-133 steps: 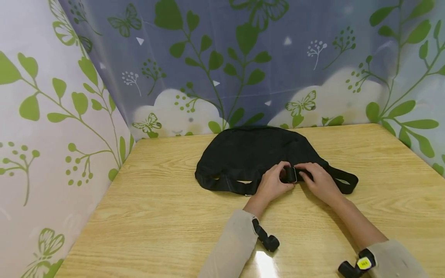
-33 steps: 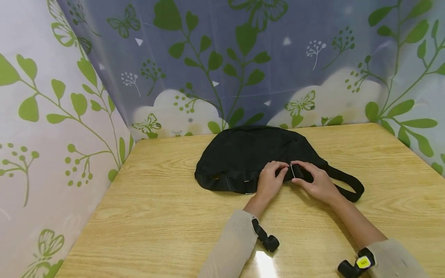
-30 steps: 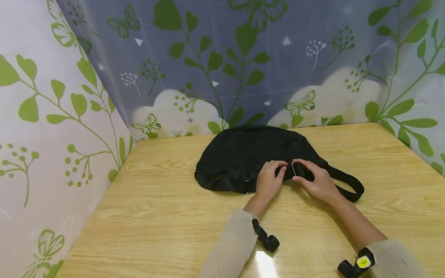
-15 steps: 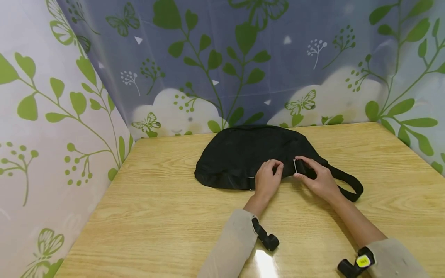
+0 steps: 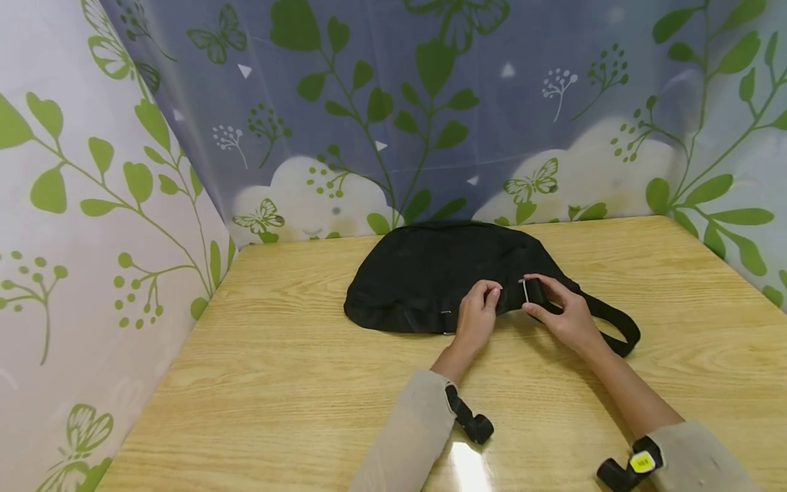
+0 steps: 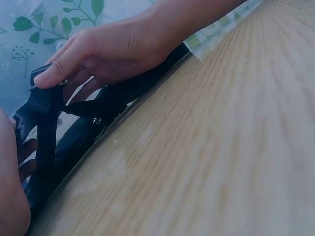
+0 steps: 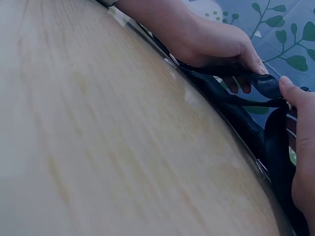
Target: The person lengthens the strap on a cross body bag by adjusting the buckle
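A black bag (image 5: 443,266) lies flat at the back of the table, its strap running along the near edge. My left hand (image 5: 476,314) pinches the strap (image 7: 266,84) between thumb and fingers, left of a metal slider buckle (image 5: 525,292). My right hand (image 5: 568,318) grips that buckle and the folded strap around it, thumb below and fingers above. In the left wrist view, the right hand's thumb (image 6: 51,76) presses the strap at the buckle. A strap loop (image 5: 630,338) sticks out right of the bag. Another metal buckle (image 5: 446,313) shows beside the left hand.
The wooden table (image 5: 277,396) extends in front of and around the bag. A patterned cloth backdrop (image 5: 344,102) hangs behind, and a pale patterned sheet (image 5: 92,273) at the left. Small black wrist devices (image 5: 476,429) are strapped over both sleeves.
My hands have drawn apart: the right, with the slider buckle, has moved slightly right and up, the left slightly left. The strap's left stretch has tightened, and the other buckle has shifted slightly right.
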Demonstrator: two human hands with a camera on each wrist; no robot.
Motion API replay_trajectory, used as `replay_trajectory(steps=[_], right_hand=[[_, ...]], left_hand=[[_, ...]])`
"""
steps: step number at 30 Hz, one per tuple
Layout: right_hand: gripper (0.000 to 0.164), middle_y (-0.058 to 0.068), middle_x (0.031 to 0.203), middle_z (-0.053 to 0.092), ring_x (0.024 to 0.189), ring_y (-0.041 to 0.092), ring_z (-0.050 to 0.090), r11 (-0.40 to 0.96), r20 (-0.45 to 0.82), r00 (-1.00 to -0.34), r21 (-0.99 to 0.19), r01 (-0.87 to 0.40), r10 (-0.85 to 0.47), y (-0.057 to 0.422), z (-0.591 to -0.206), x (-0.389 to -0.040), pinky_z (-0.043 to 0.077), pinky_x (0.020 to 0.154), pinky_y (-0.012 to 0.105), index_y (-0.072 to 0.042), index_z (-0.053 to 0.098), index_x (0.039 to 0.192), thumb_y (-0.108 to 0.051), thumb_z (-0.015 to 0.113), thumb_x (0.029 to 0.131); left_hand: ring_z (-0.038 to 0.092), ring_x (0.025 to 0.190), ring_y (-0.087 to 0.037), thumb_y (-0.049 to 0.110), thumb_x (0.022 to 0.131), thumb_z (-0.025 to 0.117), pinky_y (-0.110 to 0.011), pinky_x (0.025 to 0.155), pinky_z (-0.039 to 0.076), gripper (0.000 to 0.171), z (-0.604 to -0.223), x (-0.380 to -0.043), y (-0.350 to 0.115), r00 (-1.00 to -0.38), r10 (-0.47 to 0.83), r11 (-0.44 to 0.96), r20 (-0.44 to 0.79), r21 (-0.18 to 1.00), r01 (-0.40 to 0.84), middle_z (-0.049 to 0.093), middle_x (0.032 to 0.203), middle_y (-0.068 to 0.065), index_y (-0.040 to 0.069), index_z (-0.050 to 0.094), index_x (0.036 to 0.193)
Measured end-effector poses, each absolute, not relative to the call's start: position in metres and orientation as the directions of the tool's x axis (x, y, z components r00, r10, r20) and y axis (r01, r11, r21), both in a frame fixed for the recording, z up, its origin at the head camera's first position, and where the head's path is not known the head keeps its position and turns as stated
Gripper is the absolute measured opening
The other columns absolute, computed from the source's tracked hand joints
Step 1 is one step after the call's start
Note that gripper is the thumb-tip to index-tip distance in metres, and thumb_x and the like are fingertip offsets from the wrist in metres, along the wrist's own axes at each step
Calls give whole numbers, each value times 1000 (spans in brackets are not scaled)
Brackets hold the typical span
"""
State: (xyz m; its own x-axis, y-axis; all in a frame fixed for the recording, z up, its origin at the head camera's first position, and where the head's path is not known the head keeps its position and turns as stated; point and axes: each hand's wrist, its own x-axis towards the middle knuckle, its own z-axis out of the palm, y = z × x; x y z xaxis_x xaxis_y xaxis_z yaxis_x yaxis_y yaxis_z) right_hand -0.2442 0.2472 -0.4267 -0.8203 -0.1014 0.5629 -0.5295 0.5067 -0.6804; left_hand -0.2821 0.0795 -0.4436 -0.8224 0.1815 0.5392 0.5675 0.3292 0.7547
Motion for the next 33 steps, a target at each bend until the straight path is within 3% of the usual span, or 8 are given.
replay_trajectory(steps=[8, 16, 21, 33], right_hand=[[42, 18, 116, 57, 105, -8, 45, 506, 510, -845, -692, -515, -162, 233, -403, -225, 35, 86, 11, 5, 53, 120, 1, 67, 81], [44, 20, 112, 58, 102, -6, 48, 516, 574, -807, -653, -554, -141, 233, -405, -227, 37, 83, 10, 7, 55, 117, 6, 70, 76], [46, 24, 111, 58, 99, -5, 51, 508, 636, -761, -617, -601, -128, 233, -405, -229, 39, 80, 11, 11, 54, 116, 11, 70, 73], [45, 18, 113, 59, 104, -4, 48, 552, 525, -834, -650, -522, -170, 238, -414, -233, 36, 83, 12, 3, 56, 119, 1, 72, 77]], left_hand=[[54, 85, -9, 12, 94, 52, -20, 77, 42, 12, -443, -281, 80, -810, 240, 265, 535, 767, 585, 60, 92, -3, 5, 62, 95], [52, 83, -8, 24, 95, 53, -19, 74, 41, 17, -442, -280, 79, -842, 196, 475, 502, 703, 529, 62, 92, 6, 13, 66, 96], [51, 80, -9, 25, 94, 54, -22, 71, 41, 17, -441, -281, 78, -872, 145, 524, 468, 711, 469, 62, 88, 6, 13, 66, 91], [55, 91, -12, 21, 94, 52, -24, 81, 41, 17, -441, -280, 78, -854, 216, 425, 474, 742, 519, 62, 93, 1, 9, 64, 94]])
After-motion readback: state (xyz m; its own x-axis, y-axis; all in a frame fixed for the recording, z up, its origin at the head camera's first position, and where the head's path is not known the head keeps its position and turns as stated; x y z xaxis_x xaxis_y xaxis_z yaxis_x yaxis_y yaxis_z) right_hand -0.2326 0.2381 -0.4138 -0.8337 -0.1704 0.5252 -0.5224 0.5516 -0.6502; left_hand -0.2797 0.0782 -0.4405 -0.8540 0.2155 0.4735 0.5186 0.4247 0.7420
